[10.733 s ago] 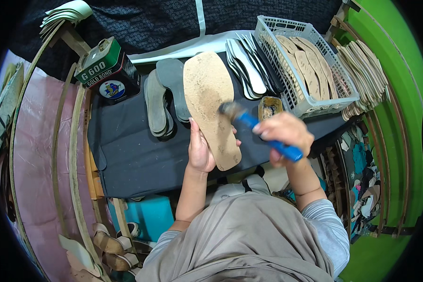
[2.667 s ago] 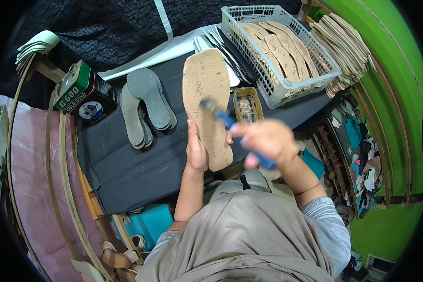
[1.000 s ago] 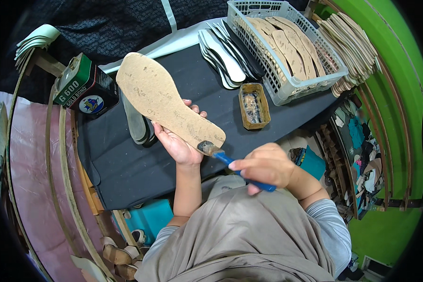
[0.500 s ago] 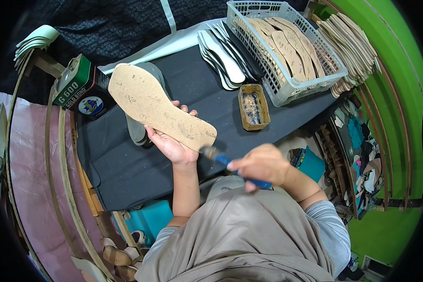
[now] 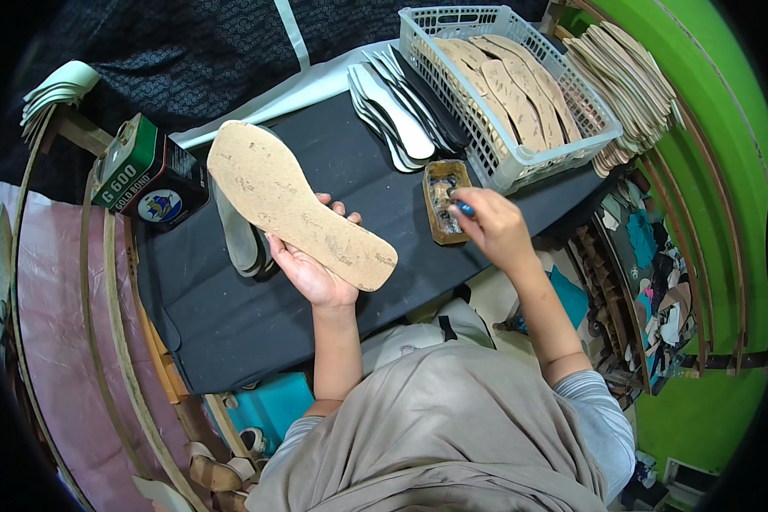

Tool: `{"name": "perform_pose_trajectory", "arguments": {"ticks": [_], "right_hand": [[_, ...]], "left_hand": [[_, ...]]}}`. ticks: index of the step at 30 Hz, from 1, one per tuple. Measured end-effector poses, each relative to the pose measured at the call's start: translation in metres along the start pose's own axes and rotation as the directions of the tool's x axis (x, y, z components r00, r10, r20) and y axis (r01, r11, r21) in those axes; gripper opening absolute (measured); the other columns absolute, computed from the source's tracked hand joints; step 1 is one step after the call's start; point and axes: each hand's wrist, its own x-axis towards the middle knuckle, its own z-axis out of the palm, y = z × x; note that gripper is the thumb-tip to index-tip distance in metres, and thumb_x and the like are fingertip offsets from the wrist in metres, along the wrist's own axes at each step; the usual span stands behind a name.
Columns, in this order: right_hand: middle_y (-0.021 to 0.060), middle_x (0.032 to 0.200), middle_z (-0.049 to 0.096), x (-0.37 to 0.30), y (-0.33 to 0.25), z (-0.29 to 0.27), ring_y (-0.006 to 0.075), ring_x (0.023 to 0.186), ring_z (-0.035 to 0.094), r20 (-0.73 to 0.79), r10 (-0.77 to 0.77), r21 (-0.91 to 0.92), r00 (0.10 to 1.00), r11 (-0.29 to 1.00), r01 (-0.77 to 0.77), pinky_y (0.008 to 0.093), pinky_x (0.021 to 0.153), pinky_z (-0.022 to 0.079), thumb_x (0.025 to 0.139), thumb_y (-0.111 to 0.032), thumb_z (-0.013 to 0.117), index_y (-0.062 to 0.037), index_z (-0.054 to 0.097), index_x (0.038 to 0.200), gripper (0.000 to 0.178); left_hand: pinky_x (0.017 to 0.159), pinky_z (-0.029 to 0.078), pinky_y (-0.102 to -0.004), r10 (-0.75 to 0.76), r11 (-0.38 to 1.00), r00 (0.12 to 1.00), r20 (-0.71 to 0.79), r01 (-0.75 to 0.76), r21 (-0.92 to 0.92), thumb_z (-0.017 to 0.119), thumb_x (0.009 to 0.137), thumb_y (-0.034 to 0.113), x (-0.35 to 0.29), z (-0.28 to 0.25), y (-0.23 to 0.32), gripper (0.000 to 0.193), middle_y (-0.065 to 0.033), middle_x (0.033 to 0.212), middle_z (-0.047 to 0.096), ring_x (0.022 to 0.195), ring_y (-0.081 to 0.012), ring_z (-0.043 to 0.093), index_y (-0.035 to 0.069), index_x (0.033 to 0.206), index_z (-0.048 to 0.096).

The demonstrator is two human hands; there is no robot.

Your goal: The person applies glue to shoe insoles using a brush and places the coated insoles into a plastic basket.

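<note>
A tan, cork-coloured insole board [image 5: 273, 192] with printed marks rests across the palm and fingers of my left hand [image 5: 316, 269], above the dark table. My right hand [image 5: 497, 226] is closed around a blue-handled brush [image 5: 464, 208]. The brush points down into a small brown rectangular glue tray [image 5: 439, 229], stained inside; its bristles are mostly hidden by the tray and hand. Beneath the raised board, partly covered by it, grey soles [image 5: 241, 243] lie on the table.
A white plastic crate [image 5: 520, 162] at the back right holds several tan insole boards, with more stacked beside it [image 5: 627, 94]. White and black insole pieces [image 5: 392, 115] lie left of the crate. A green-and-black metal can [image 5: 149, 175] stands at the left edge of the black-covered table [image 5: 222, 337].
My right hand has carried the brush from the near end of the insole board away and to the right, into the glue tray. My left hand still holds the board, nearly in place.
</note>
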Motion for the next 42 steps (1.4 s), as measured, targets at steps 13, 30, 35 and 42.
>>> {"name": "perform_pose_trajectory", "arguments": {"ticks": [13, 30, 35, 42], "right_hand": [[0.0050, 0.106, 0.059, -0.011, 0.018, -0.028, 0.0268, 0.101, 0.052, 0.483, 0.009, 0.143, 0.875, 0.986, -0.089, 0.0366, 0.088, 0.043, 0.065, -0.006, 0.072, -0.0103, 0.058, 0.103, 0.041], [0.0238, 0.121, 0.047, 0.044, 0.037, -0.076, 0.0369, 0.109, 0.050, 0.370, 0.056, 0.384, 0.927, 0.900, -0.207, 0.0395, 0.091, 0.042, 0.070, -0.021, 0.074, 0.0028, 0.024, 0.137, 0.087], [0.0274, 0.118, 0.048, 0.076, 0.091, -0.093, 0.0378, 0.106, 0.053, 0.177, 0.047, 0.174, 0.983, 0.982, -0.078, 0.0401, 0.091, 0.043, 0.072, -0.023, 0.071, 0.0022, 0.030, 0.135, 0.079], [0.0287, 0.110, 0.055, 0.154, 0.232, -0.057, 0.0401, 0.102, 0.056, 0.138, 0.183, -0.114, 0.973, 0.979, -0.168, 0.0438, 0.087, 0.047, 0.079, -0.033, 0.062, 0.0079, 0.040, 0.125, 0.065]], "left_hand": [[0.078, 0.049, -0.0413, -0.157, 0.987, 0.988, 0.001, 0.157, 0.047, 0.021, 0.096, 0.050, 0.011, 0.016, -0.048, 0.057, -0.0147, 0.109, 0.055, 0.089, -0.0260, 0.054, 0.007, 0.127, 0.043], [0.094, 0.041, -0.0442, 0.062, 0.864, 0.991, 0.120, -0.114, 0.490, 0.034, 0.097, 0.039, 0.025, 0.074, -0.142, 0.056, -0.0191, 0.132, 0.037, 0.114, -0.0285, 0.047, 0.029, 0.142, 0.003], [0.089, 0.042, -0.0407, 0.052, 0.848, 0.986, 0.159, -0.128, 0.515, 0.037, 0.097, 0.036, 0.032, 0.067, -0.141, 0.055, -0.0195, 0.124, 0.043, 0.106, -0.0273, 0.049, 0.025, 0.141, 0.007], [0.080, 0.043, -0.0371, 0.224, 0.781, 0.975, 0.006, -0.183, 0.598, 0.041, 0.090, 0.026, 0.020, 0.059, -0.123, 0.042, -0.0148, 0.100, 0.051, 0.090, -0.0221, 0.050, 0.007, 0.127, 0.033]]}}
